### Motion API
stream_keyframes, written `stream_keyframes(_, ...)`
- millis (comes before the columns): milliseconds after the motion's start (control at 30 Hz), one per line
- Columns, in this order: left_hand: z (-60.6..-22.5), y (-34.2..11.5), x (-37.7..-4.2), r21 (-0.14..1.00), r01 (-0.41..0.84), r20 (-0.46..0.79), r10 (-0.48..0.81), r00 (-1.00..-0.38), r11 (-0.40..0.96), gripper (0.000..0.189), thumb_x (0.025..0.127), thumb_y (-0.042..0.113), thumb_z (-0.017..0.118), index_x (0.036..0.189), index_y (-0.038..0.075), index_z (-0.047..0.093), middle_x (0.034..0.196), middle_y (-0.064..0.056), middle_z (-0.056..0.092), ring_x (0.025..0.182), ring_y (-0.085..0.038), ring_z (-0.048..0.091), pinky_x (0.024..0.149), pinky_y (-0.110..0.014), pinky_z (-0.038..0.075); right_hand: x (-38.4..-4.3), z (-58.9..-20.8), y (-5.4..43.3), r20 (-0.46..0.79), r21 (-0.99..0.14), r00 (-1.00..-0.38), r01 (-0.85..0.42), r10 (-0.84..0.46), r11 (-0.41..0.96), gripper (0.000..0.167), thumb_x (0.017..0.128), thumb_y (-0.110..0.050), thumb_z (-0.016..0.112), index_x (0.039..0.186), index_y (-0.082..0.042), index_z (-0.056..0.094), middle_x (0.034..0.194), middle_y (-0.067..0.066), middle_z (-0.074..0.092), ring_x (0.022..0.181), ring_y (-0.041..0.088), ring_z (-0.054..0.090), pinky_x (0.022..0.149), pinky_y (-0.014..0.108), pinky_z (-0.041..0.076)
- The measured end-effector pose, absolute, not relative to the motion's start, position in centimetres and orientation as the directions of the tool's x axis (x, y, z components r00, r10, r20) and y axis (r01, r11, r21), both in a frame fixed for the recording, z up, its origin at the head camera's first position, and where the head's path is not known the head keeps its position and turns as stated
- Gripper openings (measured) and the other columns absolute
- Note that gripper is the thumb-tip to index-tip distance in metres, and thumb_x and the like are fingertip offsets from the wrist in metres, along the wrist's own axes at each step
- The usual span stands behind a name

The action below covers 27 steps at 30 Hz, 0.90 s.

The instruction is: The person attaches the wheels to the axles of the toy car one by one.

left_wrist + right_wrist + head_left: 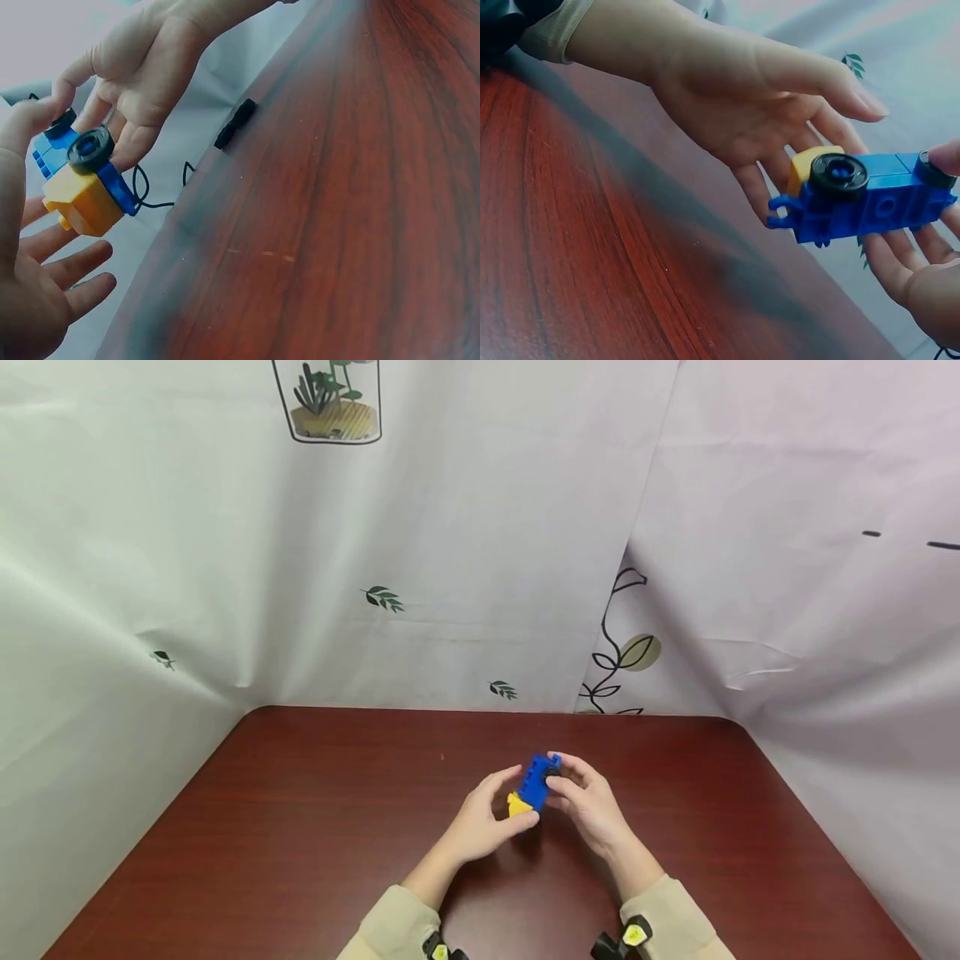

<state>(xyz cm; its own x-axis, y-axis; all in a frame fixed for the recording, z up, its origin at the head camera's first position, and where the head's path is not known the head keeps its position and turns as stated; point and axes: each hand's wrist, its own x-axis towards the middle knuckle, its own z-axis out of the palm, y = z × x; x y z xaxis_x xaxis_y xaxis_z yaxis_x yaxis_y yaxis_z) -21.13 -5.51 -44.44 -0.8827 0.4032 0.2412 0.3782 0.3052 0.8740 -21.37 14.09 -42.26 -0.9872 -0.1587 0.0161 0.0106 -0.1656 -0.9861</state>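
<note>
Above the table, a toy car (pixel 536 785) of plastic blocks is held between both hands, tilted. Its blue chassis (pixel 889 214) has black wheels (pixel 91 149) and a small hook-like coupling at one end, with a yellow block (pixel 82 199) on that end. My right hand (pixel 597 814) pinches the far blue end, thumb on a black wheel. Around the yellow end my left hand (pixel 480 825) is spread, thumb on the near side and fingers behind. In the right wrist view the left thumb (pixel 855 97) stands apart from the car, its fingers partly hidden behind it.
A dark red-brown wooden table (pixel 337 827) spreads beneath the hands. White fabric (pixel 487 527) with printed leaves and plants hangs behind it and along both sides. Both sleeves (pixel 393 922) carry black wrist devices (pixel 633 933).
</note>
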Motion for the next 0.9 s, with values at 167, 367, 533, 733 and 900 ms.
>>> stream_keyframes(167,-44.3,-5.6,-21.7,0.91,0.258,0.156,0.309,-0.938,0.324,0.065,0.09,0.048,0.058,0.137,0.005,0.046,0.13,-0.015,0.057,0.109,-0.028,0.063,0.085,-0.039,0.055,-21.5,-42.3,13.8,0.102,-0.993,-0.984,-0.091,-0.148,-0.076,0.049,0.087,-0.008,0.066,0.132,-0.001,0.048,0.116,0.009,0.06,0.099,0.01,0.064,0.085,0.028,0.054)
stream_keyframes(367,-44.3,-5.4,-22.1,0.946,0.108,0.031,0.243,-0.97,0.307,0.072,0.09,0.057,0.052,0.133,-0.001,0.05,0.116,-0.017,0.064,0.086,-0.023,0.067,0.07,-0.035,0.057,-21.2,-42.3,13.9,0.192,-0.976,-0.959,-0.208,-0.208,0.059,0.049,0.084,-0.009,0.07,0.13,-0.007,0.053,0.128,0.018,0.056,0.107,0.007,0.06,0.086,0.023,0.052)
stream_keyframes(533,-43.9,-5.2,-21.7,0.98,0.014,-0.033,0.233,-0.972,0.199,0.067,0.093,0.052,0.05,0.128,-0.005,0.053,0.102,-0.019,0.066,0.076,-0.027,0.069,0.065,-0.039,0.058,-20.8,-42.6,13.9,0.328,-0.926,-0.899,-0.367,-0.289,0.092,0.047,0.084,-0.004,0.068,0.129,-0.002,0.053,0.131,0.023,0.053,0.108,0.005,0.058,0.085,0.022,0.052)
stream_keyframes(733,-43.4,-5.3,-21.2,0.995,-0.053,-0.073,0.244,-0.967,0.088,0.063,0.093,0.046,0.053,0.129,-0.005,0.05,0.108,-0.021,0.065,0.088,-0.032,0.068,0.075,-0.043,0.057,-20.6,-42.9,13.5,0.415,-0.861,-0.831,-0.491,-0.371,0.135,0.044,0.083,-0.003,0.069,0.125,-0.005,0.056,0.136,0.024,0.047,0.108,0.015,0.06,0.086,0.029,0.053)
stream_keyframes(900,-44.4,-5.6,-21.5,0.998,-0.066,-0.068,0.228,-0.971,0.019,0.069,0.091,0.046,0.057,0.135,-0.006,0.043,0.126,-0.023,0.056,0.095,-0.027,0.066,0.082,-0.044,0.055,-20.3,-42.4,13.1,0.39,-0.857,-0.826,-0.488,-0.406,0.169,0.047,0.084,-0.008,0.07,0.128,-0.008,0.053,0.139,0.018,0.047,0.107,0.026,0.062,0.089,0.027,0.052)
